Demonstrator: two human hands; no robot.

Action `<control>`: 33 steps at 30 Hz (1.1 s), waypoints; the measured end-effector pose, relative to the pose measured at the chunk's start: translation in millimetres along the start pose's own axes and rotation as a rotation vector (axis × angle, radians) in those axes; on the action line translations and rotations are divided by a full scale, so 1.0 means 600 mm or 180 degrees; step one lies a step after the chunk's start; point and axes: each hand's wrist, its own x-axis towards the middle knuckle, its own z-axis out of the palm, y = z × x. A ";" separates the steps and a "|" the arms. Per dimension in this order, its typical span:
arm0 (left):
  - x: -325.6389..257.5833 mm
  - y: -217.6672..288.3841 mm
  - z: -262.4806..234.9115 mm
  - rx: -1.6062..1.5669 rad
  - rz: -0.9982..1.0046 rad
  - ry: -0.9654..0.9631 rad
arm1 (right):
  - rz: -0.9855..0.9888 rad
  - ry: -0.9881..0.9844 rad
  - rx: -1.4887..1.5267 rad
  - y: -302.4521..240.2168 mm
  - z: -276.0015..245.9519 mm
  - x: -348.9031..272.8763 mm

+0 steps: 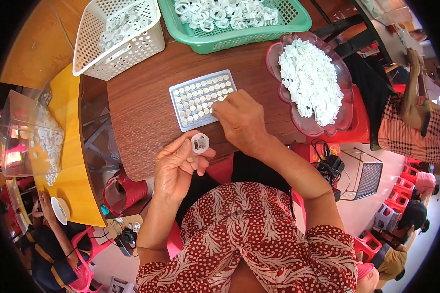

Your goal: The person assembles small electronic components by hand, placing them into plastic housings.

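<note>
Between its thumb and fingers my left hand (176, 158) holds a small round white plastic part (200, 143), tipped so that an inner recess with metal pieces faces up. My right hand (239, 117) reaches over the right near side of a pale tray (174, 108). Rows of small round silvery cells, like button batteries (195, 102), fill much of that tray. The right fingertips are pinched at the tray's cells; whether one is between them is hidden. The tray lies on the brown wooden table (137, 122), just beyond my left hand.
At the back stand a white basket (132, 56) and a green basket (220, 45), both with clear plastic parts. A pink scalloped bowl (308, 127) of white pieces is at the right. A yellow table (73, 146) with a clear bin stands left. Other people sit nearby.
</note>
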 end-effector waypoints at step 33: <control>0.014 -0.001 -0.005 -0.0189 0.0081 0.0017 | -0.0159 0.0019 -0.0034 0.004 0.017 0.004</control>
